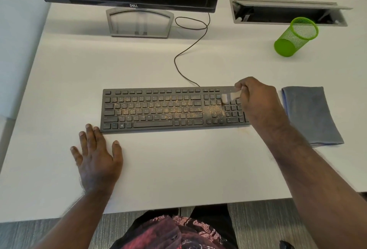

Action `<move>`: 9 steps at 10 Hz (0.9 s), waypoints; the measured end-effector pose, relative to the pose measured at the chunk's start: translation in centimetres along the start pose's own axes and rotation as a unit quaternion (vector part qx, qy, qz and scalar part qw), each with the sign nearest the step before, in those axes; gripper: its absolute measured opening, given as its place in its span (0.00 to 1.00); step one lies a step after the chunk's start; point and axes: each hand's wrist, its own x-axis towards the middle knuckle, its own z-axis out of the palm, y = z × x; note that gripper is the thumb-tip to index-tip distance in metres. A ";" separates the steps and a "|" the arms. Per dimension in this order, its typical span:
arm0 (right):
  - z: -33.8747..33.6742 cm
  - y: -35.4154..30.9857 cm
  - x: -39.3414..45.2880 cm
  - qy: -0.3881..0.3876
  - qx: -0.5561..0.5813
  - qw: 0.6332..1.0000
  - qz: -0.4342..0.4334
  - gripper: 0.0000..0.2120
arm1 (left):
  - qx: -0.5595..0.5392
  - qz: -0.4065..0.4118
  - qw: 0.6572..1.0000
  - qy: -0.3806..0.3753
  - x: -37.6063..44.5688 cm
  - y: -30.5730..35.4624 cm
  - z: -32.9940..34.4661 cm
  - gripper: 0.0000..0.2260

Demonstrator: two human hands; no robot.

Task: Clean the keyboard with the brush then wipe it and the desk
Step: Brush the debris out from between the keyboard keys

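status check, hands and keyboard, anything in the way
Right hand grips brush over numpad, left hand flat on desk. Keyboard crumb-dusted. Cloth unused at right. Nothing blocking.

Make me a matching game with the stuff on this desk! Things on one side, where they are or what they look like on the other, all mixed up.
Things:
1. keyboard
2. pen cup
3. cloth
4. brush

Clues:
A. green mesh, standing near the cable box
B. folded and grey, lying right of the keyboard
C. held in the right hand over the number keys
D. black, sprinkled with tan crumbs

Pairs: 1-D, 2-A, 3-B, 4-C
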 end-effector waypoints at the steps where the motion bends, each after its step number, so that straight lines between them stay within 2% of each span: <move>1: 0.4 -0.3 0.0 0.004 0.002 1.000 -0.014 0.12 | -0.001 -0.001 1.000 0.003 -0.1 0.0 -0.1 0.35; 4: -0.6 0.5 -1.5 -0.136 -0.078 0.988 0.009 0.12 | -0.001 -0.001 1.000 0.007 -0.1 -0.1 0.1 0.35; 6: -0.9 -0.2 -1.5 -0.044 -0.036 0.998 -0.028 0.10 | 0.000 -0.003 1.000 0.006 0.0 -0.1 0.2 0.35; 7: -0.2 0.0 -1.8 -0.043 -0.025 0.998 -0.045 0.10 | -0.002 -0.004 1.000 0.005 0.0 -0.1 0.1 0.35; 9: -0.7 0.9 -3.0 -0.104 -0.057 0.993 -0.019 0.11 | -0.004 -0.005 1.000 0.006 0.0 -0.1 0.1 0.35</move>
